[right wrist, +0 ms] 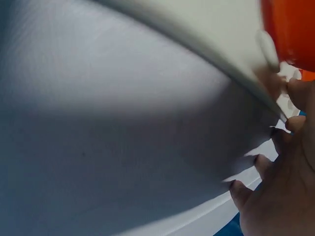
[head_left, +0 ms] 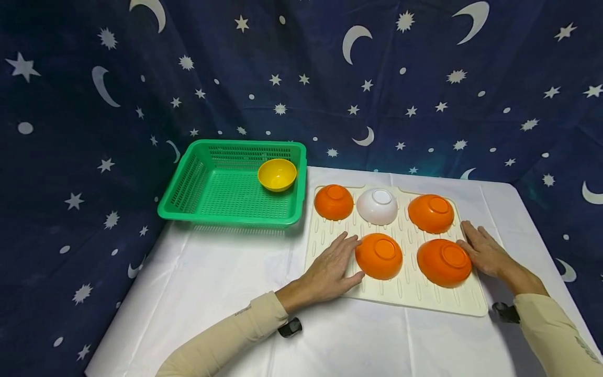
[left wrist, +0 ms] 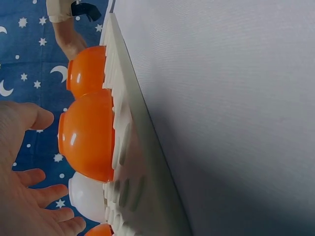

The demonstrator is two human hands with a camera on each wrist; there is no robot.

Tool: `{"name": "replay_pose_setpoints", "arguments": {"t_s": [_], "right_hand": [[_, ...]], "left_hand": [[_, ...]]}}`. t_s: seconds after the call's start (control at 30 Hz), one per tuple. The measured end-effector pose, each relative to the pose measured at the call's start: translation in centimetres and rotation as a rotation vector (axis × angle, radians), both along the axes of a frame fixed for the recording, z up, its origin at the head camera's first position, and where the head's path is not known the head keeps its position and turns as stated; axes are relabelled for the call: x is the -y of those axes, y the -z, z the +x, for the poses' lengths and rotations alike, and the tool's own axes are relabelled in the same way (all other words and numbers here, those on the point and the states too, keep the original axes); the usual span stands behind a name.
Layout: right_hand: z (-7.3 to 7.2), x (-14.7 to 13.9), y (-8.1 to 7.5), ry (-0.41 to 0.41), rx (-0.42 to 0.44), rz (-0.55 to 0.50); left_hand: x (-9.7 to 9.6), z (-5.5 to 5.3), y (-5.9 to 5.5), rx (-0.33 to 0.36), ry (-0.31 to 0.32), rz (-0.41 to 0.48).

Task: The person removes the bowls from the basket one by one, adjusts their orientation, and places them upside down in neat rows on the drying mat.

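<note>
Orange bowls and one white bowl stand upside down on a cream drying mat. Beside the front middle orange bowl is my left hand, fingers spread and thumb apart. The left wrist view has that hand next to the bowl's side, gripping nothing. My right hand is at the mat's right edge, its thumb close to the front right orange bowl. In the right wrist view its fingers reach over the cloth along the mat edge.
A green plastic basket stands at the back left, with a yellow bowl upright in its right part. White cloth covers the table. A dark blue curtain with moons and stars hangs behind and at both sides.
</note>
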State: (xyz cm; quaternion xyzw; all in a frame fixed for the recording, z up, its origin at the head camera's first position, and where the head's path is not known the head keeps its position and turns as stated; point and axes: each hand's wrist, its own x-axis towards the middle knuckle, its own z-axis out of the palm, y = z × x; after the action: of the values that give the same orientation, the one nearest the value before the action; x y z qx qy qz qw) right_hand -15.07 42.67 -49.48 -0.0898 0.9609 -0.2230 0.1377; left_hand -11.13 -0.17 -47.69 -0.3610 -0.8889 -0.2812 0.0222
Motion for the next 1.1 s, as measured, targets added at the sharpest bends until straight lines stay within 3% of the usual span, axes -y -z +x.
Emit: {"name": "replay_pose_setpoints", "arguments": {"t_s": [0.27,0.73,0.9,1.0,1.1], "right_hand": [[0.1,-0.3,0.3,0.043,0.04,0.062],[-0.2,-0.6,0.9,0.115,0.032,0.095],[-0.3,-0.5,0.9,0.119,0.031,0.084],[-0.2,-0.5,1.0,0.124,0.036,0.088],[-0.2,-0.5,1.0,0.127,0.043,0.086]], "left_hand": [[0.4,-0.1,0.1,0.052,0.006,-0.01],[1.3,0.1,-0.3,0.055,0.03,-0.02],[1.9,0.2,-0.7,0.066,0.009,0.024],[2.3,0.0,-1.4,0.032,0.006,0.066],[2.9,-0.4,-2.2,-0.054,0.017,0.091]]}}
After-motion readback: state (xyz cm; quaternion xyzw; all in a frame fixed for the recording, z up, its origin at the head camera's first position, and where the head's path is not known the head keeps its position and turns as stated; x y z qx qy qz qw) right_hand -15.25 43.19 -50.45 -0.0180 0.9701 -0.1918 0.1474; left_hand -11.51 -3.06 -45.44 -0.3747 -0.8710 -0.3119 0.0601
